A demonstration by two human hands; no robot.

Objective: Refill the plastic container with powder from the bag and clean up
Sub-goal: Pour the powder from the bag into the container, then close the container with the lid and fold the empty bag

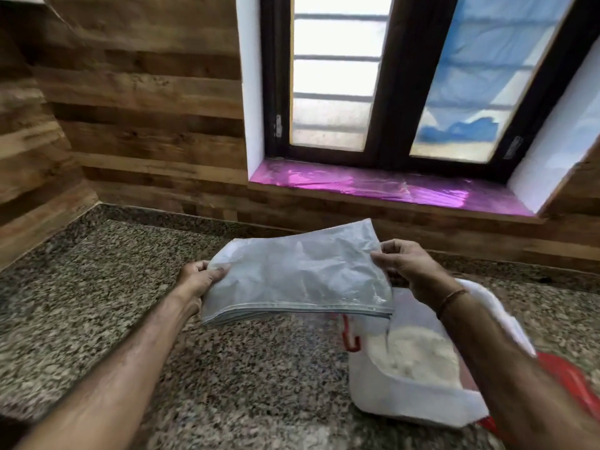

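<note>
Your left hand [203, 277] grips the left edge of the bag [298, 274], thumb lying on top of the plastic and fingers tucked beneath it. Your right hand [409, 271] holds the opposite edge, its fingers curled round the upper right side. Both hands are closed on the plastic and carry nothing else.

The bag is translucent, greyish and crumpled. It looks nearly flat and is stretched between your hands in the air above the counter [97, 303]. Its zip-style strip runs along the edge nearest you, and its far edge is raised higher than the near one. The near right corner hangs over the open plastic container [406, 404]. A thin pale streak runs down from that corner towards the contents, too blurred to read clearly.

The container is white and stands on the counter below your right forearm, with a heap of off-white powder [418, 352] inside. A red latch [351, 336] hangs on its left side. A red piece [565, 375], perhaps the lid, shows just behind it under your right arm. A thin brown band [451, 302] circles your right wrist.

The counter is speckled granite and meets a wall of wood-look panels [146, 92]. A dark-framed window [334, 76] sits above, and shiny purple foil covers its sill [373, 186].
</note>
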